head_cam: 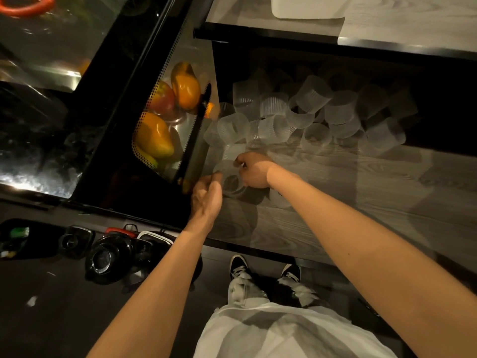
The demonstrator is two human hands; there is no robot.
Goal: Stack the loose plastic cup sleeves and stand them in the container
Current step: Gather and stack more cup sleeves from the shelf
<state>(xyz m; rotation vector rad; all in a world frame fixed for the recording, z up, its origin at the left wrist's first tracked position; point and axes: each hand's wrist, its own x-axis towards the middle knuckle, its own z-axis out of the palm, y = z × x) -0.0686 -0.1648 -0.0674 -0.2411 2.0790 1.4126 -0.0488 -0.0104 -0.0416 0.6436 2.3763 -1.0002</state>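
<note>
Several loose translucent ribbed plastic cup sleeves [291,112] lie scattered on a grey wood-grain shelf [335,192], reaching back into the dark under the counter. My right hand [254,171] curls its fingers round a clear sleeve [232,155] at the near left of the pile. My left hand [207,196] is just left of it, fingers loosely bent, fingertips touching another clear sleeve [232,186] between the two hands. No container for the sleeves shows.
A glass display case [165,117] with orange and red fruit stands to the left, its black frame close to my left hand. A white tray [307,7] sits on the counter above. Blender jugs and lids [108,257] lie on the floor at lower left.
</note>
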